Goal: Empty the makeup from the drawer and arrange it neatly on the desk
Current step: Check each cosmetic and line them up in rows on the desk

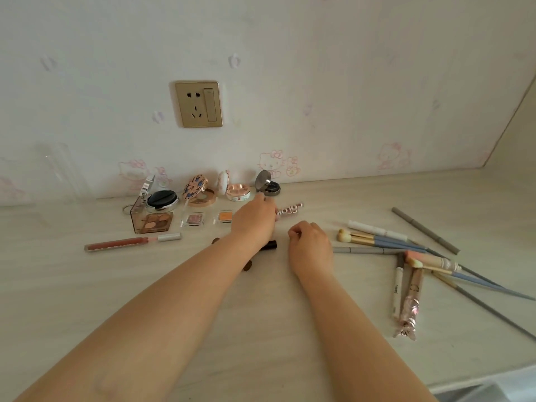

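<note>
Open compacts line the wall: a black cushion compact (pixel 161 200), a floral one (pixel 200 190), a white and pink one (pixel 236 190) and a small grey one (pixel 268 184). In front lie an eyeshadow palette (pixel 150 221), two small clear eyeshadow cases (pixel 195 219) (pixel 225 216) and a lip gloss tube (pixel 133 242). My left hand (pixel 255 219) reaches just right of the orange case, and its fingers are hidden behind its back. A pink lettered item (pixel 288 210) lies against its right side. My right hand (pixel 310 245) rests on the desk (pixel 87 285), loosely curled and holding nothing.
Dark lipsticks (pixel 269 244) lie partly under my left forearm. To the right sits a loose pile of brushes (pixel 377 240), grey pencils (pixel 425 230) and tubes (pixel 410 297). A wall socket (pixel 198 104) is above the compacts. The desk's right end meets a side wall.
</note>
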